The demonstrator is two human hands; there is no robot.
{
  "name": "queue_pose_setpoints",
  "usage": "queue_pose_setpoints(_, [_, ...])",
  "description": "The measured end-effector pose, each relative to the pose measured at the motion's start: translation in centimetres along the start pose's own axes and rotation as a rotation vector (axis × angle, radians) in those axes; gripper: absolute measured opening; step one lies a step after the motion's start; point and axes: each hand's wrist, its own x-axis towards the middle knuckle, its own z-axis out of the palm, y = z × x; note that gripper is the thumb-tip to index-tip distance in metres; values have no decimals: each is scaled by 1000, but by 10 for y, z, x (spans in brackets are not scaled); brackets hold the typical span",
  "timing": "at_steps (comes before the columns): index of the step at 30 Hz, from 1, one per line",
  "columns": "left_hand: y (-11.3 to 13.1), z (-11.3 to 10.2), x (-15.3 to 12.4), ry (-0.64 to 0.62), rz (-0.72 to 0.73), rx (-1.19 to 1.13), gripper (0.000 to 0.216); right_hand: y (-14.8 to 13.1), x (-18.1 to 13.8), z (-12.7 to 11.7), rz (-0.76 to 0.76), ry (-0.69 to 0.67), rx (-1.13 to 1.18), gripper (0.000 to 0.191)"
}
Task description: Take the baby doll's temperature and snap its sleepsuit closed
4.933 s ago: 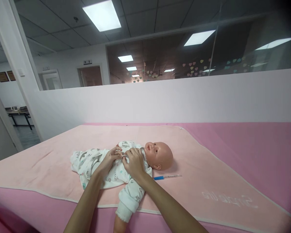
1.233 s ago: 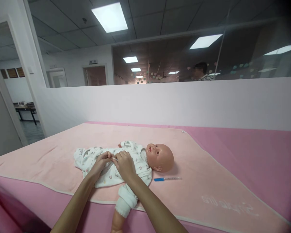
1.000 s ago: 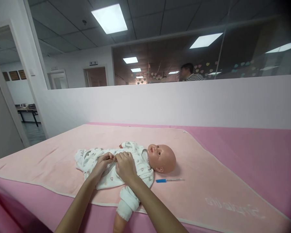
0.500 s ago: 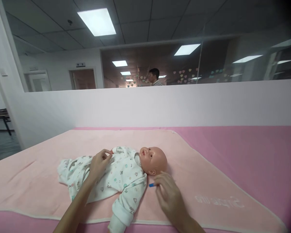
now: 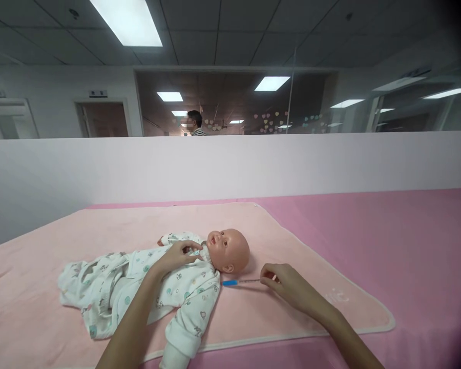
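A bald baby doll point(image 5: 230, 251) lies on its back, head to the right, dressed in white printed clothes point(image 5: 194, 279). My left hand point(image 5: 179, 255) rests on the doll's chest, its thumb and fingers pinched at the shirt by the collar. Beside the doll's shoulder is a slender stick with a blue end, which looks like a thermometer point(image 5: 230, 283). My right hand point(image 5: 282, 284) pinches its thin end between thumb and fingers, the blue end pointing left towards the shoulder. Part of the thin end is hidden in my fingers.
Under the doll spreads a pale pink blanket point(image 5: 292, 318) with a white edge, on a darker pink surface point(image 5: 418, 256). A low white wall point(image 5: 234, 164) stands behind, glass above it. Beyond the glass a person point(image 5: 195, 123) is seen.
My left hand has moved from the doll's belly up to the collar. My right hand has drawn back to the right, baring more of the thermometer. The view has turned right.
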Motion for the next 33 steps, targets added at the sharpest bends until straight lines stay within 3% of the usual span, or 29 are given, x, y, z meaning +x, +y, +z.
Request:
queue_pose_setpoints(2, [-3, -1, 1, 64, -30, -68, 36, -16, -2, -14, -58, 11, 57, 24])
queue_pose_setpoints(5, [-11, -2, 6, 271, -149, -380, 38, -44, 13, -26, -174, 78, 88, 25])
queue_pose_setpoints(7, [-15, -4, 8, 397, -214, -638, 40, -63, 36, -23, -232, 143, 43, 24])
queue_pose_setpoints(9, [-16, -7, 7, 449, -255, -803, 43, -80, 64, -10, -242, 190, -71, 21])
queue_pose_setpoints(13, [-12, -7, 3, 426, -230, -861, 46, -111, 110, 23, -230, 155, -352, 18])
queue_pose_setpoints(17, [-15, -4, 7, 342, -152, -846, 45, -132, 130, 40, -255, 84, -469, 14])
queue_pose_setpoints(20, [-20, -10, 17, 281, -242, -817, 46, -136, 138, 42, -278, 90, -489, 16])
queue_pose_setpoints(22, [-23, -19, 26, 288, -303, -677, 46, -133, 144, 43, -286, 123, -511, 18])
queue_pose_setpoints(25, [-29, -31, 38, 356, -253, -93, 45, -126, 152, 42, -299, 161, -534, 21])
queue_pose_setpoints(27, [-33, -35, 45, 286, -188, 428, 50, -122, 156, 41, -303, 171, -535, 21])
queue_pose_setpoints(29, [-37, -35, 50, 151, -169, 776, 49, -119, 157, 41, -309, 178, -537, 19])
queue_pose_setpoints(31, [-38, -33, 53, 84, -180, 896, 42, -118, 156, 40, -316, 172, -538, 18])
queue_pose_setpoints(33, [-31, -32, 56, 112, -185, 917, 36, -118, 154, 41, -320, 158, -536, 20])
